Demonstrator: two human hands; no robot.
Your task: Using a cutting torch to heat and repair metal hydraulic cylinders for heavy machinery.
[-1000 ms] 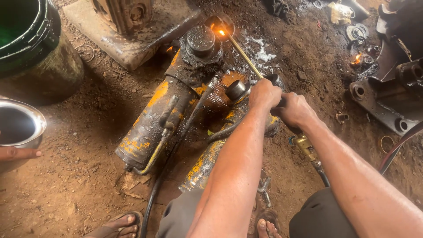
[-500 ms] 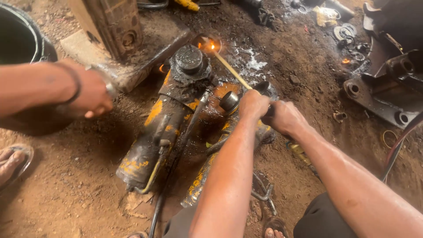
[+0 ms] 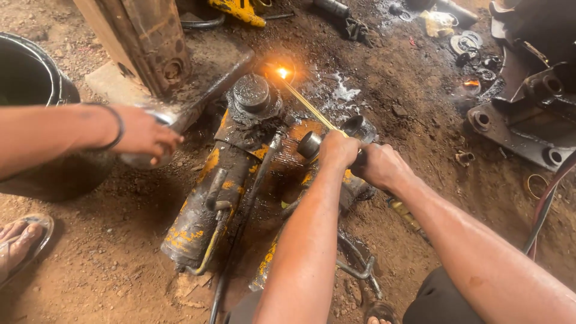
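My hands on torch: two, left hand (image 3: 338,149) and right hand (image 3: 379,165), both closed round one brass torch (image 3: 309,105). One flame (image 3: 282,72) at tip. Yellow hydraulic cylinders (image 3: 207,198) on dirt: two, side by side. One co-worker's hand (image 3: 144,133) from left, one dark wristband (image 3: 118,126) on it, one metal bowl (image 3: 141,159) in its grip. One sandalled foot (image 3: 18,240) at left edge. One black tub (image 3: 30,84) upper left. Rings and washers (image 3: 465,45) upper right: several, exact count unclear.
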